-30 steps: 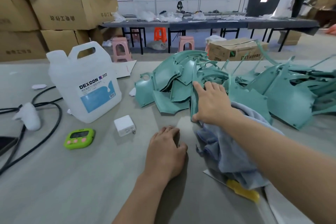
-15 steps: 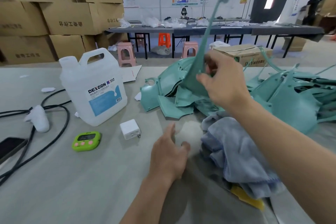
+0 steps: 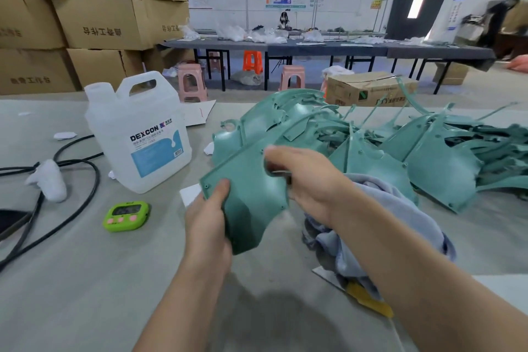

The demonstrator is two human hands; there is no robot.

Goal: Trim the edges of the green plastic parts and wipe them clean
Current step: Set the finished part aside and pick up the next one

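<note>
I hold one flat green plastic part above the table with both hands. My left hand grips its lower left edge, thumb on the face. My right hand grips its right edge, fingers curled over it. Behind it lies a heap of several more green plastic parts. A grey-blue cloth is bunched on the table under my right forearm. A yellow-handled tool pokes out from beneath the cloth; its blade is hidden.
A white DEXCON jug stands at the left. Near it lie a green timer, a white charger block partly hidden by the part, black cables and a phone. Cardboard boxes stand behind.
My right hand lifted one part out of the heap and brought it down toward me. My left hand rose from the table and took hold of the part's lower left edge.
</note>
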